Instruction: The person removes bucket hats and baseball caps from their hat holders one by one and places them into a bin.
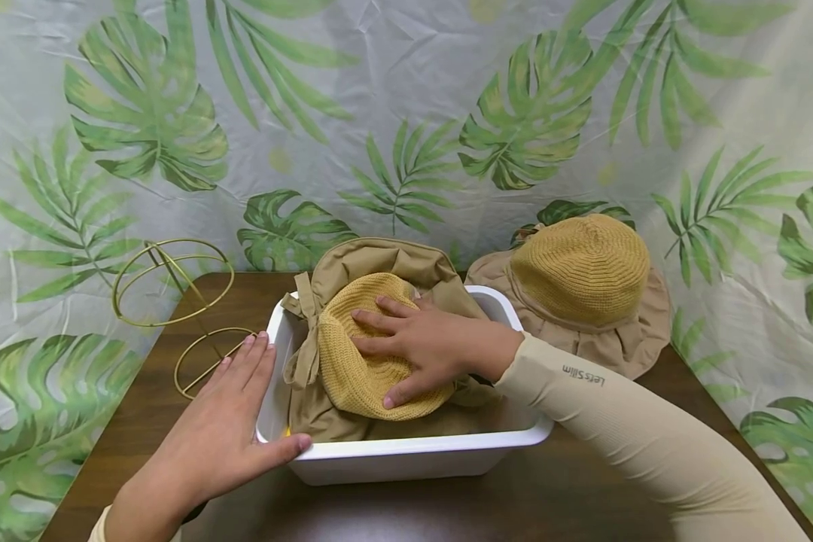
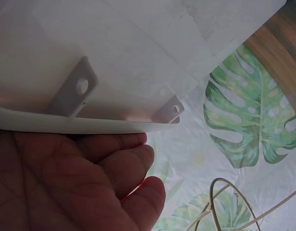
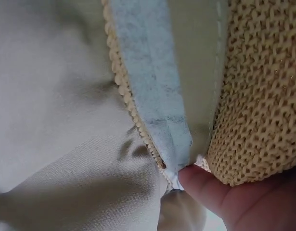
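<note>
A white plastic basin stands on the table with a sun hat in it. The hat has a mustard knitted crown and a tan cloth brim with tie bows at its left. My right hand presses on the crown with fingers spread, and the crown is dented under it. In the right wrist view the thumb touches a pale blue inner band beside the knitted weave. My left hand rests at the basin's left front corner, fingers straight along the outside, thumb on the front rim.
A second hat of the same kind sits behind and right of the basin, crown up. Left of the basin stands a gold wire stand with rings. Behind the brown table hangs a leaf-print cloth.
</note>
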A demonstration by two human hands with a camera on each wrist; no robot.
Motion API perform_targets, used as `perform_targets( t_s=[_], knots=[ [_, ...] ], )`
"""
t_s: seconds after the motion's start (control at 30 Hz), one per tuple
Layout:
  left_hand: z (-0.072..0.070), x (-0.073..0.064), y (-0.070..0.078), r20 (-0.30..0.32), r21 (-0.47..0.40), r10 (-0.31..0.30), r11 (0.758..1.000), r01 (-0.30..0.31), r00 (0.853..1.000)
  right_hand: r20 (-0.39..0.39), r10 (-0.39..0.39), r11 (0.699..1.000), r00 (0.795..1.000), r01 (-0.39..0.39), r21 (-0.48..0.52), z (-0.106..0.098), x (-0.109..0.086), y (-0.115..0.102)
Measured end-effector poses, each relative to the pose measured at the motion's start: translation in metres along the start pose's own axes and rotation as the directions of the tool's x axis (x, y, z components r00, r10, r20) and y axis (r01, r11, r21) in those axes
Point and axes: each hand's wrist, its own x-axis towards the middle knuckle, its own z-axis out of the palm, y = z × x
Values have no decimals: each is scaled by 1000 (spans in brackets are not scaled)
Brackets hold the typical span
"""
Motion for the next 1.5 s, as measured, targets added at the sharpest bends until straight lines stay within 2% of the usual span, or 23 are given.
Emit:
perform_targets(
  t_s=[0.4,0.63,0.77,0.9,1.03,1.13,1.27,1.5],
  knots=[
    [-1,1,2,-10,13,5,1000,-5,1000,121,-19,999,992,13,50,11,5,-9],
    [-2,2,3,-7,14,5,1000,-5,1000,149,-71,993,986,57,99,15,6,-10],
    [-2,3,3,-4,8,3,1000,-3,1000,138,-69,993,988,55,103,13,2,-8],
    [-1,2,3,-2,2,1,1000,-1,1000,84,-87,993,993,80,85,8,-8,-4],
    [-1,1,2,-5,-1,2,1000,-2,1000,-33,-110,993,993,111,25,-1,-23,1],
    [-1,1,2,-11,4,8,1000,-8,1000,-107,-85,996,991,82,-33,-10,-35,7],
    [0,0,1,-15,8,12,1000,-12,1000,-175,-41,998,984,31,-63,-21,-49,16],
    [0,-1,3,-11,8,6,1000,-6,1000,-282,21,1000,959,-21,1,-31,-73,36]
  ],
)
